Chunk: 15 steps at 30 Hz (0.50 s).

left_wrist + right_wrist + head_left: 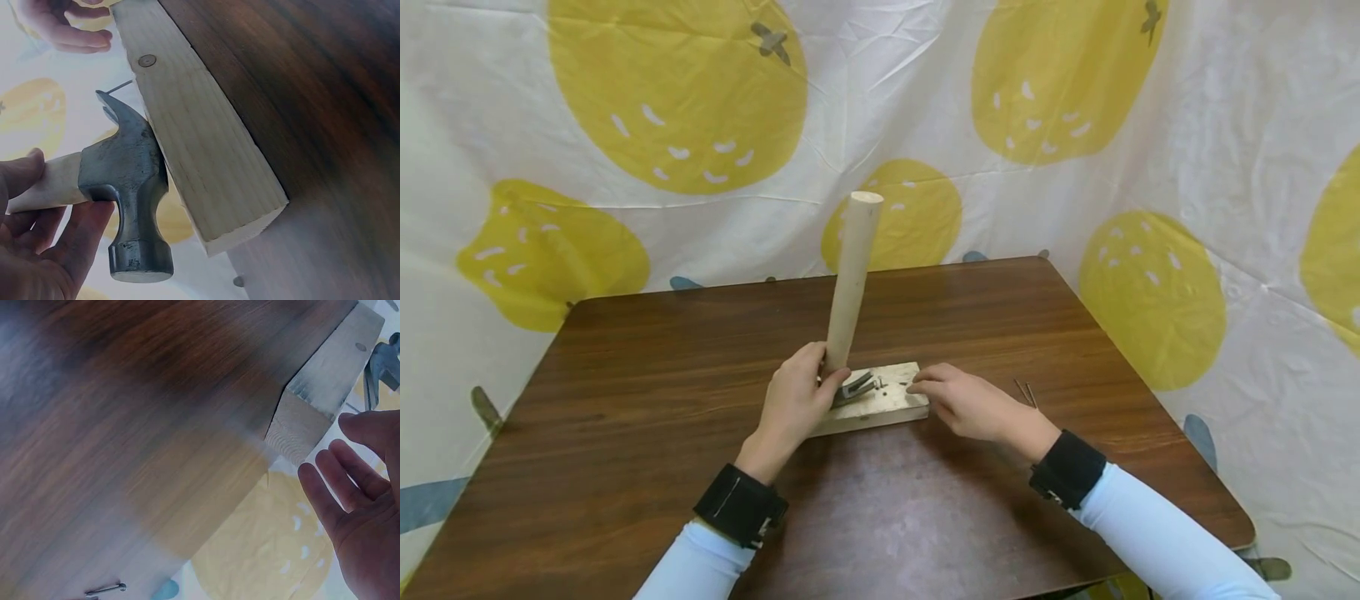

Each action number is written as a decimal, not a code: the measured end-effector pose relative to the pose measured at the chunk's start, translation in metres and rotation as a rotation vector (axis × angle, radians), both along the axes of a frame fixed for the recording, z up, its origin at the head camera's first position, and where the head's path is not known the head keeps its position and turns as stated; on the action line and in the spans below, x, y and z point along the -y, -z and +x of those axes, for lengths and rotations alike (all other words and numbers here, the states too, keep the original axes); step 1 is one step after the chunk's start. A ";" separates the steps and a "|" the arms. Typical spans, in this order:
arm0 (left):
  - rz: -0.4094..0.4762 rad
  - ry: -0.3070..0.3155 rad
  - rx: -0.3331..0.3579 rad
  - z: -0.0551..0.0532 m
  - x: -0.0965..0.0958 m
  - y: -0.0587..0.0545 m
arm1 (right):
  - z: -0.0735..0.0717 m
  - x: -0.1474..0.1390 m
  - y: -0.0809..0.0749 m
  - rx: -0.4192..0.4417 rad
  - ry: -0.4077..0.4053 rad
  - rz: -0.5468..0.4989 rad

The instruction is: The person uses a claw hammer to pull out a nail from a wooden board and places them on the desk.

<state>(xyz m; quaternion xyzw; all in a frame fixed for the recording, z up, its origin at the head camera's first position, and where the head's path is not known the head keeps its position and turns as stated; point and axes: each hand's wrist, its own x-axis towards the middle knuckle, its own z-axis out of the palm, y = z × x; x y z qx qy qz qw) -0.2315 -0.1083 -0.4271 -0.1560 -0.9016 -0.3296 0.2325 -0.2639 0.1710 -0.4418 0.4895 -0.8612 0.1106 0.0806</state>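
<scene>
A claw hammer (128,165) stands head-down on a pale wooden block (887,400), its light wooden handle (853,267) rising almost straight up. My left hand (795,390) grips the handle low down, just above the metal head. Beside the claw, a nail (119,87) sticks up out of the block's top face. Over the block's right end hovers my right hand (970,402), fingers loosely bent and spread, holding nothing. Whether its fingertips touch the wood, I cannot tell.
Two loose nails (1030,394) lie on the brown wooden table (700,383), right of the block and beyond my right wrist. A white cloth (895,108) with yellow fruit shapes hangs behind and beside the table.
</scene>
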 end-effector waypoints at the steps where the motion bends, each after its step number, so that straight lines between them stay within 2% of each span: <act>1: -0.006 -0.001 0.004 0.000 -0.001 -0.001 | 0.000 0.001 0.001 -0.001 0.003 0.007; 15: -0.056 -0.008 0.000 -0.003 -0.005 -0.004 | 0.001 0.007 0.002 0.023 0.024 0.053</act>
